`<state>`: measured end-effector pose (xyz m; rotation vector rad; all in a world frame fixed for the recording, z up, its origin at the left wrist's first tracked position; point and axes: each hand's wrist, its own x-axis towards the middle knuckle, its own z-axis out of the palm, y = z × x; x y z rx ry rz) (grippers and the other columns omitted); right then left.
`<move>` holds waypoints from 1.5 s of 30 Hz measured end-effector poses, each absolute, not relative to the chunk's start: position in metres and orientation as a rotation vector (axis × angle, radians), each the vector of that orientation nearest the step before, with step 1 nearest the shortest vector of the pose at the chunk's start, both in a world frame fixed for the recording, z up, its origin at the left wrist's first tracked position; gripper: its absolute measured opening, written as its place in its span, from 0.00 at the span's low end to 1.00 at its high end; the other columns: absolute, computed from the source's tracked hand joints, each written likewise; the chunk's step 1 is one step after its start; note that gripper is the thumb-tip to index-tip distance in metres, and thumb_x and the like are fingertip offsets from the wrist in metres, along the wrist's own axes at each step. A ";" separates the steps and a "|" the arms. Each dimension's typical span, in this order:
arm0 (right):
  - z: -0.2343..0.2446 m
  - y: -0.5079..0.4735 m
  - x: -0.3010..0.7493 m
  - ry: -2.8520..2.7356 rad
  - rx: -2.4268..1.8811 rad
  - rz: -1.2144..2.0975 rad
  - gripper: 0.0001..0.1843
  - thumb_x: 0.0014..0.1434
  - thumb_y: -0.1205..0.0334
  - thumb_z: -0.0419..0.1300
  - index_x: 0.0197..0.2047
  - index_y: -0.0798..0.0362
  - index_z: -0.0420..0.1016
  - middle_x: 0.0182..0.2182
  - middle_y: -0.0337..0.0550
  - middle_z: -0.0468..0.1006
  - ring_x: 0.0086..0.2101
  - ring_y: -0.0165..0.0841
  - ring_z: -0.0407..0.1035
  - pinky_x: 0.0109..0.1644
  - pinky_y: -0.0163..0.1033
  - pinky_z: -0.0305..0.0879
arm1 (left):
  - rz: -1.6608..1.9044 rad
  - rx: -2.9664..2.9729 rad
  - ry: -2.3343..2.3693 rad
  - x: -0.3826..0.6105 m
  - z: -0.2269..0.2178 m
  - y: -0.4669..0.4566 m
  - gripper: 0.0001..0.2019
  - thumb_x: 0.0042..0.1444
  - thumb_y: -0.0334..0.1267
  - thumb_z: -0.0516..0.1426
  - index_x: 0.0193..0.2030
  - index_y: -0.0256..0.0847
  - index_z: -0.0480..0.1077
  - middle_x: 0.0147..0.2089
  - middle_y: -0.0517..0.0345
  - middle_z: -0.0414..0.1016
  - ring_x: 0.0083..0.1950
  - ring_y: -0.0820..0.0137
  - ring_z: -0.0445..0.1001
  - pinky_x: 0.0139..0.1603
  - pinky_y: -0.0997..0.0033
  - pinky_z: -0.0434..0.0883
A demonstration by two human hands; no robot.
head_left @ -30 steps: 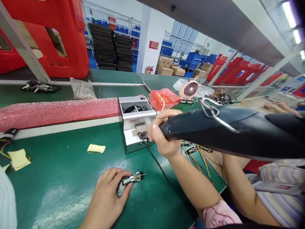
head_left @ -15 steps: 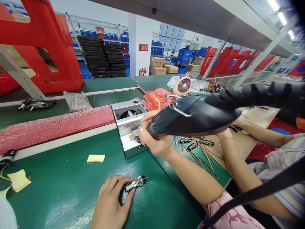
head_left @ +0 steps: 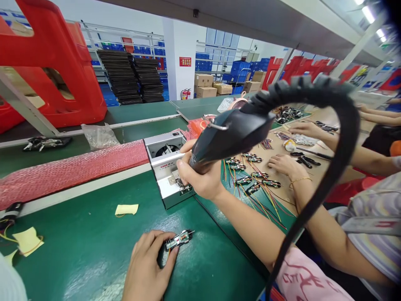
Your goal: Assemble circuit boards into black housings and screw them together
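Observation:
My right hand (head_left: 203,179) is wrapped round a black electric screwdriver (head_left: 232,133) with a wire hanging hook and a thick ribbed cable. Its lower end points down at the front of a silver screw feeder (head_left: 166,168); the tip is hidden by my fingers. Low on the green bench, my left hand (head_left: 147,263) grips a small circuit-board assembly (head_left: 180,239) between thumb and fingers. This piece lies in a black shell, and a thin metal pin sticks out at its right end.
Several wired board assemblies (head_left: 252,179) lie right of the feeder, beside a co-worker's hand (head_left: 285,165). Pink bubble wrap (head_left: 75,167) runs along the left side. Yellow paper slips (head_left: 127,209) lie on the bench (head_left: 94,238). A shelf (head_left: 238,25) hangs overhead.
The screwdriver's rear end has tipped upward, and its cable now arches over and down on the right. The co-worker's hands have come into fuller view. My left hand stays on the assembly.

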<state>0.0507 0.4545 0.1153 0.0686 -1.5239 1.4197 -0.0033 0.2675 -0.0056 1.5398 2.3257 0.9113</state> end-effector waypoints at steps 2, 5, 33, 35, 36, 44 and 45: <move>0.116 0.459 0.051 -1.518 0.068 1.495 0.09 0.50 0.67 0.59 0.36 0.51 0.64 0.14 0.25 0.63 0.12 0.22 0.58 0.16 0.30 0.58 | 0.908 1.530 2.321 -0.003 -0.006 0.267 0.10 0.57 0.47 0.55 0.43 0.50 0.70 0.41 0.57 0.71 0.45 0.58 0.68 0.44 0.55 0.69; 0.117 0.463 0.055 -1.547 0.048 1.583 0.10 0.52 0.67 0.60 0.38 0.51 0.65 0.14 0.25 0.64 0.12 0.22 0.58 0.16 0.29 0.59 | 0.913 1.522 2.314 -0.004 -0.007 0.267 0.10 0.57 0.47 0.55 0.44 0.50 0.70 0.42 0.57 0.70 0.45 0.58 0.68 0.45 0.55 0.68; 0.116 0.451 0.060 -1.666 0.007 1.321 0.10 0.51 0.68 0.58 0.38 0.53 0.62 0.13 0.26 0.58 0.13 0.25 0.54 0.18 0.34 0.53 | 0.927 1.510 2.302 -0.005 -0.010 0.267 0.09 0.58 0.48 0.55 0.44 0.52 0.69 0.41 0.59 0.69 0.44 0.60 0.67 0.45 0.55 0.66; 0.118 0.451 0.061 -1.638 0.032 1.378 0.10 0.51 0.68 0.58 0.38 0.52 0.63 0.13 0.26 0.59 0.13 0.24 0.56 0.19 0.34 0.55 | 0.935 1.526 2.302 -0.005 -0.011 0.267 0.09 0.58 0.47 0.55 0.44 0.51 0.68 0.42 0.59 0.69 0.45 0.59 0.67 0.44 0.55 0.66; 0.119 0.451 0.062 -1.614 0.049 1.410 0.10 0.51 0.68 0.58 0.37 0.52 0.63 0.14 0.26 0.60 0.14 0.24 0.56 0.19 0.33 0.56 | 0.937 1.533 2.302 -0.005 -0.011 0.267 0.10 0.58 0.47 0.55 0.45 0.51 0.68 0.42 0.59 0.69 0.45 0.59 0.67 0.44 0.55 0.67; 0.124 0.438 0.072 -1.474 0.189 1.726 0.09 0.56 0.66 0.60 0.40 0.50 0.64 0.15 0.25 0.63 0.13 0.21 0.56 0.17 0.30 0.57 | 1.153 1.619 2.384 -0.001 -0.003 0.264 0.15 0.58 0.43 0.56 0.52 0.50 0.64 0.48 0.55 0.64 0.49 0.60 0.64 0.47 0.58 0.66; 0.125 0.433 0.073 -1.455 0.205 1.792 0.09 0.57 0.66 0.59 0.40 0.49 0.64 0.15 0.25 0.63 0.13 0.21 0.56 0.17 0.29 0.57 | 1.194 1.655 2.410 -0.001 0.001 0.264 0.15 0.58 0.42 0.56 0.52 0.49 0.64 0.49 0.54 0.63 0.49 0.60 0.64 0.47 0.58 0.65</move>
